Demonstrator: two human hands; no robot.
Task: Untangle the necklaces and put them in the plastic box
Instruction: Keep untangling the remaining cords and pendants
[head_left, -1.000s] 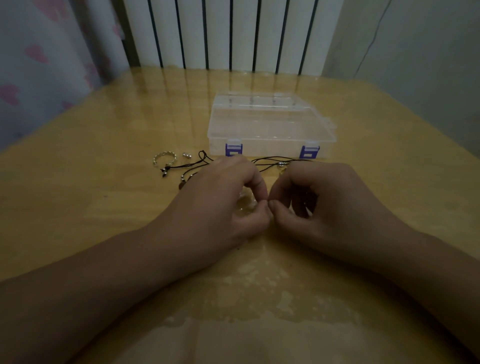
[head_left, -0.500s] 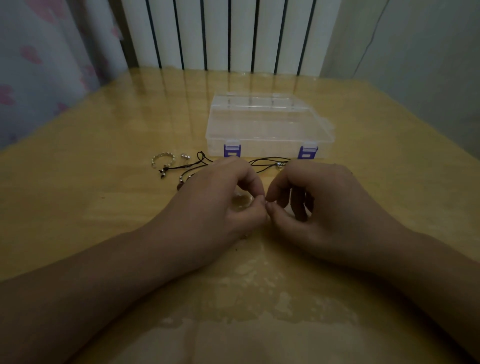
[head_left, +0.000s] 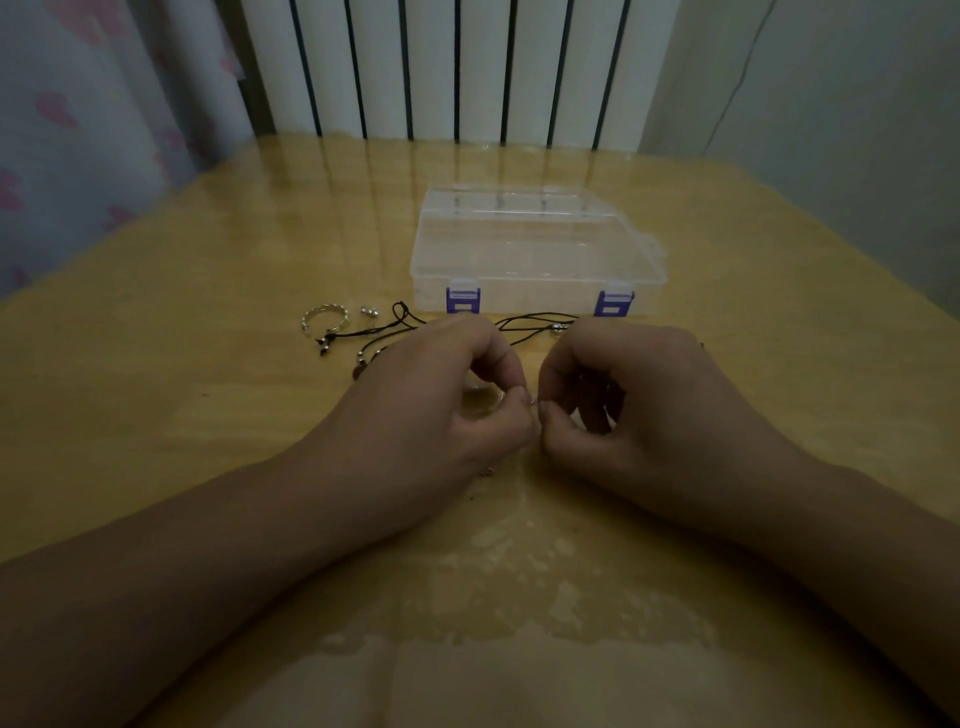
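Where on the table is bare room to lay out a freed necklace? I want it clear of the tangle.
Bare wood lies right of the plastic box and the right hand, out to the table edge, and left of the silver ring. The strip between the box and both hands is crowded with black cords. The left hand hides more.

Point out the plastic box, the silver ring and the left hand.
plastic box (head_left: 535, 249), head view, on its clear lid.
silver ring (head_left: 324, 315), head view, on its band.
left hand (head_left: 431, 400), head view, on its back.
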